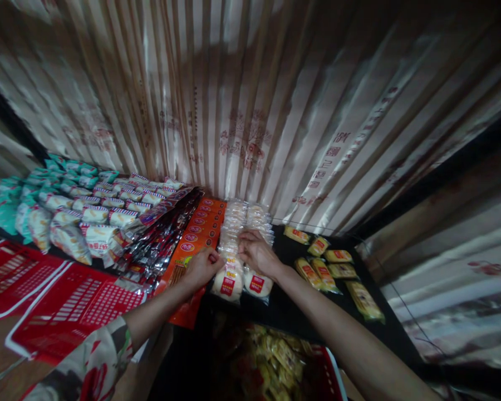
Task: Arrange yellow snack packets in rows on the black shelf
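Observation:
Two rows of white, round snacks in clear wrappers lie on the black tabletop, their front packets bearing red labels. Between my hands, a snack packet (232,263) with a yellow and red label lies in the left row. My left hand (204,266) is closed, its curled fingers at that packet's left edge. On the opposite side, my right hand (256,253) reaches over the right row with its fingers pinched at the same packet. The front left packet (229,285) and front right packet (258,285) lie nearer me. The picture is dim and somewhat blurred.
Orange snack bags (200,223) and dark red packs (167,245) lie leftward, beside white bags (96,214) and green bags (6,209). Yellow packets (338,271) lie at right. Red baskets (87,306) stand lower left; yellow packets (279,362) fill another below. Pleated curtain (242,111) behind.

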`<state>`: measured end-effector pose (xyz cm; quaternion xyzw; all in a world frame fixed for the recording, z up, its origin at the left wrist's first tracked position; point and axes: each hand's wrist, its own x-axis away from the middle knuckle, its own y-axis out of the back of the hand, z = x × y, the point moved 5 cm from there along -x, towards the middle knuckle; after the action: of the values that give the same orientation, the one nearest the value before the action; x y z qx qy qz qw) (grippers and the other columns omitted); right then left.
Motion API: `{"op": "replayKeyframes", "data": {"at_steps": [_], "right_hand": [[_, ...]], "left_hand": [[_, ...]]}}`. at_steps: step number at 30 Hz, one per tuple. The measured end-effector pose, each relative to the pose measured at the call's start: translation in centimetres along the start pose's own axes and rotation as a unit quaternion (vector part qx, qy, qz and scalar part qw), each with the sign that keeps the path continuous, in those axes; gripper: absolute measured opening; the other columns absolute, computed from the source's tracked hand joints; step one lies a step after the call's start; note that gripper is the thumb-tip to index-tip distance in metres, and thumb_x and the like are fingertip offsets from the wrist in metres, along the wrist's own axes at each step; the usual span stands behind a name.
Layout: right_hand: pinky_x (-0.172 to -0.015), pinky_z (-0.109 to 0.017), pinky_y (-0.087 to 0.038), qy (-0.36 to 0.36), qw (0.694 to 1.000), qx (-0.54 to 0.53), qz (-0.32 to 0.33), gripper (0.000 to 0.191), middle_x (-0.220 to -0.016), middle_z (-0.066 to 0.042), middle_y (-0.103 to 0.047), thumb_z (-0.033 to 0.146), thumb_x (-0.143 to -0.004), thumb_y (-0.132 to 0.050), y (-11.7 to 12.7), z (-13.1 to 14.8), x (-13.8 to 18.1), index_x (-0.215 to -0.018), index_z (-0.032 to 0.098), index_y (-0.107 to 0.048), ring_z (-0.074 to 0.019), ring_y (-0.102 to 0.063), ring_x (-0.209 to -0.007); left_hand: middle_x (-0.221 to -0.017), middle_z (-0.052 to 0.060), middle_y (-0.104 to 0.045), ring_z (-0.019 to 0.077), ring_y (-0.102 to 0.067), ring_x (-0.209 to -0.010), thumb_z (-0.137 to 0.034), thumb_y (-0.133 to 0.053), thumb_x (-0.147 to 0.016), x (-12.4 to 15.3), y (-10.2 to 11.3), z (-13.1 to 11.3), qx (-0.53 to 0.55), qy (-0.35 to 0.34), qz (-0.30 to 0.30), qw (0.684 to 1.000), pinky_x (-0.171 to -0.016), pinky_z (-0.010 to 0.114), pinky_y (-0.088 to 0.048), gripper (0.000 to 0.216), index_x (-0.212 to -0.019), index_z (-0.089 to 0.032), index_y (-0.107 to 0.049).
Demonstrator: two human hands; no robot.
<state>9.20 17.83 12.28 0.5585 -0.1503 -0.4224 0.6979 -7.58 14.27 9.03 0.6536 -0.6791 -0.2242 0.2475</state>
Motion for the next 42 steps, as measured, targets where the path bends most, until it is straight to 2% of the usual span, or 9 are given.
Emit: {"op": "replayKeyframes", "data": {"at_steps": [8, 15, 21, 24, 27, 30, 33, 37, 42], "right_hand": [[-0.096, -0.043, -0.038, 0.028, 0.999, 0.017, -0.038, 0.013, -0.109, -0.010, -0.057, 0.028, -0.077, -0.062, 1.6, 1.7, 0.7, -0.085, 0.017, -0.060, -0.0251, -0.042, -0.113], [-0.100, -0.045, -0.035, 0.070, 0.992, 0.097, 0.035, 0.013, -0.120, -0.011, -0.052, 0.029, -0.078, -0.062, 0.0, 4.7, 2.9, -0.083, 0.017, -0.062, -0.0286, -0.035, -0.122], [-0.101, -0.044, -0.036, 0.051, 0.995, 0.085, 0.023, 0.016, -0.122, -0.009, -0.052, 0.032, -0.078, -0.062, 1.0, 4.5, 3.2, -0.081, 0.017, -0.063, -0.0283, -0.037, -0.122], [-0.099, -0.042, -0.038, 0.037, 0.997, 0.059, -0.031, 0.014, -0.113, -0.007, -0.058, 0.029, -0.083, -0.055, 3.7, 1.4, 2.2, -0.087, 0.019, -0.064, -0.0243, -0.045, -0.115], [-0.095, -0.037, -0.043, -0.056, 0.990, 0.038, -0.120, 0.021, -0.111, -0.009, -0.059, 0.019, -0.086, -0.045, 6.2, -5.1, 0.3, -0.098, 0.019, -0.062, -0.0203, -0.052, -0.108], [-0.088, -0.031, -0.047, -0.167, 0.977, 0.034, -0.128, 0.026, -0.101, -0.008, -0.063, 0.014, -0.085, -0.043, 6.5, -12.5, -1.7, -0.102, 0.018, -0.061, -0.0177, -0.059, -0.096], [-0.084, -0.029, -0.047, -0.244, 0.963, 0.043, -0.107, 0.028, -0.103, -0.009, -0.065, 0.013, -0.083, -0.044, 5.7, -18.1, -3.5, -0.104, 0.017, -0.061, -0.0174, -0.062, -0.090], [-0.080, -0.028, -0.047, -0.296, 0.952, 0.047, -0.054, 0.029, -0.101, -0.010, -0.068, 0.017, -0.083, -0.045, 4.3, -21.6, -4.9, -0.108, 0.019, -0.061, -0.0199, -0.063, -0.092], [-0.072, -0.026, -0.048, -0.322, 0.946, 0.019, -0.026, 0.020, -0.088, -0.004, -0.071, 0.024, -0.081, -0.050, 3.3, -23.1, -5.6, -0.091, 0.024, -0.067, -0.0186, -0.065, -0.085]], "left_hand": [[-0.068, -0.003, -0.057, 0.0098, -0.052, -0.063, -0.021, -0.051, -0.076, 0.3, -1.0, 0.4, 0.014, 0.014, -0.013, 1.000, -0.059, 0.020, -0.037, 0.006, -0.072, -0.017, -0.054], [-0.066, -0.002, -0.055, 0.0111, -0.053, -0.064, -0.022, -0.048, -0.077, 0.8, -1.8, 0.1, 0.017, 0.028, -0.028, 0.999, -0.061, 0.022, -0.039, 0.009, -0.069, -0.018, -0.049], [-0.078, 0.001, -0.059, 0.0148, -0.056, -0.073, -0.028, -0.051, -0.076, 0.4, 0.0, -1.5, -0.052, -0.002, -0.051, 0.997, -0.067, 0.025, -0.042, 0.011, -0.079, -0.018, -0.054], [-0.085, 0.003, -0.061, 0.0151, -0.057, -0.079, -0.023, -0.047, -0.078, -2.8, 1.2, -3.3, -0.070, -0.066, -0.086, 0.992, -0.072, 0.025, -0.043, 0.011, -0.083, -0.019, -0.056], [-0.088, 0.004, -0.064, 0.0160, -0.058, -0.083, -0.017, -0.045, -0.079, -8.4, 0.6, -5.9, -0.090, -0.130, -0.086, 0.984, -0.075, 0.026, -0.044, 0.016, -0.086, -0.020, -0.060], [-0.094, 0.005, -0.066, 0.0190, -0.056, -0.096, -0.013, -0.048, -0.077, -14.5, -1.8, -9.1, -0.142, -0.220, -0.063, 0.963, -0.090, 0.031, -0.040, 0.020, -0.085, -0.020, -0.065], [-0.095, 0.006, -0.068, 0.0188, -0.056, -0.099, -0.010, -0.045, -0.077, -19.8, -4.9, -10.9, -0.156, -0.234, -0.020, 0.960, -0.097, 0.033, -0.036, 0.026, -0.087, -0.019, -0.067], [-0.092, 0.005, -0.069, 0.0178, -0.058, -0.096, -0.009, -0.045, -0.078, -24.5, -8.2, -10.7, -0.183, -0.195, 0.019, 0.963, -0.098, 0.033, -0.034, 0.027, -0.088, -0.020, -0.068], [-0.086, 0.004, -0.070, 0.0194, -0.061, -0.090, -0.016, -0.056, -0.073, -26.7, -9.7, -9.2, -0.197, -0.148, 0.042, 0.968, -0.087, 0.031, -0.042, 0.015, -0.077, -0.021, -0.069]]}}
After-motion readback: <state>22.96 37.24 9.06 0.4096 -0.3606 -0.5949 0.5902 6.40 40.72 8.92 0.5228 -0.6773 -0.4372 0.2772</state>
